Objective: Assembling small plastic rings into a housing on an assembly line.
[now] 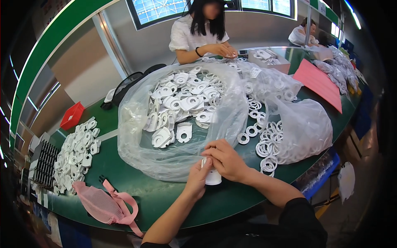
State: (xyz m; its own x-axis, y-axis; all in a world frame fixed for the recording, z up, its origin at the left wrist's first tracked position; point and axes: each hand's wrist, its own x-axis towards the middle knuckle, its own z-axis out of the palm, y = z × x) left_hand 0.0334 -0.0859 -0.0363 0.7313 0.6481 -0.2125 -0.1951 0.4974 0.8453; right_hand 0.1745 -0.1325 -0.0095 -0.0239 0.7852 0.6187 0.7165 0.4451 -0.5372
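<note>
Close to the table's near edge, my left hand (197,178) is closed around a white plastic part (214,178), its thumb on the upper side. My right hand (226,160) is closed over the top of the same part, fingers bent and pressed against it. Most of the part is covered by my fingers, so I cannot tell whether a ring sits in it. Just beyond my hands lies a large open clear plastic bag (136,153) with many similar white parts (182,103) inside. White rings (269,144) spill out of another clear bag (308,130) to the right.
On the left are a heap of white parts (76,159), a stack of black trays (43,161), a red bin (72,115) and a pink mesh bag (101,204). A co-worker (202,35) handles something across the green table (165,202). A pink board (318,84) lies far right.
</note>
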